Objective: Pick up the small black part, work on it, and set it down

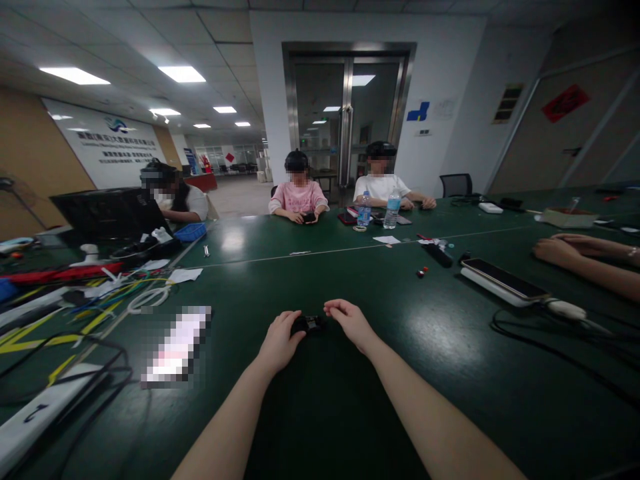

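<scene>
Both my hands meet over the dark green table (320, 413) just in front of me. My left hand (279, 340) is curled round a small black object (307, 324) that I cannot name. My right hand (350, 320) pinches the same object from the right side with fingers drawn together. The object sits low, at or just above the tabletop.
Cables, zip ties and a white power strip (35, 417) crowd the left side. A phone on a white block (503, 281) lies to the right, next to another person's forearms (590, 257). Three people sit at the far edge with water bottles (391, 210).
</scene>
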`<state>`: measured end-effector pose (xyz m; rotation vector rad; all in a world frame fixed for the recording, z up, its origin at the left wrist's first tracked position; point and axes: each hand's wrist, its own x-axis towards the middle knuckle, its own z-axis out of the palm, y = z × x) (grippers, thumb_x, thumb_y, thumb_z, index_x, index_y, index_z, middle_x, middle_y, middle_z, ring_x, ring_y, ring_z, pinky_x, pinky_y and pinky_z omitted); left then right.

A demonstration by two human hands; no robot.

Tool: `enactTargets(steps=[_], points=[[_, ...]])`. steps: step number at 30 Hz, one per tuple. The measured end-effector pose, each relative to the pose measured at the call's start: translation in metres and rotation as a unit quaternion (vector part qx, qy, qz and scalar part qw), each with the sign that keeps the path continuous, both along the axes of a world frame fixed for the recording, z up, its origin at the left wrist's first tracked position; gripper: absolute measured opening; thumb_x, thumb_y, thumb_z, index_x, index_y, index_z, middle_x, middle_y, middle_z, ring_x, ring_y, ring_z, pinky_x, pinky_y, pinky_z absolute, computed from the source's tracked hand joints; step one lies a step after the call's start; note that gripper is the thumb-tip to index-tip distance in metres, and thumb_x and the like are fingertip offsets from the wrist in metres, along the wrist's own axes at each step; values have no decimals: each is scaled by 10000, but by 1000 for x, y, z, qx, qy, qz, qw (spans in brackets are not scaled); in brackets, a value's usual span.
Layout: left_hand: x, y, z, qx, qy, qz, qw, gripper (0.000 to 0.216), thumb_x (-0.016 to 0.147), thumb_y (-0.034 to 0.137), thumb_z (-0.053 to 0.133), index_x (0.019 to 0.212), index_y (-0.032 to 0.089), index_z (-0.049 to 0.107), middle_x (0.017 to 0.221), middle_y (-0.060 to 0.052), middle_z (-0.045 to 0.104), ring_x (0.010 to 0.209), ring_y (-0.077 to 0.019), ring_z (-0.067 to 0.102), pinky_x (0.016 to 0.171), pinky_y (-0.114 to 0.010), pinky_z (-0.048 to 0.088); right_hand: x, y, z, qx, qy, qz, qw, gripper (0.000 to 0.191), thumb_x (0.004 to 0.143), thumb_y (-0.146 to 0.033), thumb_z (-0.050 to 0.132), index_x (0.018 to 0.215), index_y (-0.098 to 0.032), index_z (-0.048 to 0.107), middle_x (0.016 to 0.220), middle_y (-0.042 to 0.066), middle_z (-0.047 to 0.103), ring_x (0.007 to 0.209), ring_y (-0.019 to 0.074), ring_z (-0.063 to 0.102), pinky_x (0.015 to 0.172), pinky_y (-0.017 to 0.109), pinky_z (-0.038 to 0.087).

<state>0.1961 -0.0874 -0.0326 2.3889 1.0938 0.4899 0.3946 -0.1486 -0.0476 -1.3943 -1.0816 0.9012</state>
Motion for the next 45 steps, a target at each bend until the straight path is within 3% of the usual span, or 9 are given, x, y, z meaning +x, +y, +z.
enactTargets(steps=[19,27,34,45], points=[[0,0,0,30,1,-20,999,404,783,274,497,1185,231,486,1218,-48,492,1124,-203,449,980,-361,327,-3,1,0,18,4,5,1000,247,779,-307,502,978,-201,603,972,32,636,924,150,577,860,314,420],[0,2,-4,22,-2,-15,1000,441,789,281,492,1226,230,455,1235,-55,485,1145,-208,436,982,-367,325,-4,-1,2,0,-90,30,995,251,788,-302,492,1000,-226,603,1044,19,607,969,159,550,864,330,411],[0,-3,3,10,1,-9,1000,420,787,271,493,1206,245,472,1252,-43,471,1148,-205,433,986,-363,327,-11,-7,9,-4,-129,62,990,264,784,-303,500,1024,-238,589,984,18,593,865,149,552,801,324,433],[1,0,-2,33,3,-17,999,432,777,263,489,1207,221,469,1237,-55,492,1146,-208,436,990,-369,315,-21,-9,12,25,-235,85,968,254,696,-294,622,950,-290,631,1066,16,565,1037,219,486,941,397,335]])
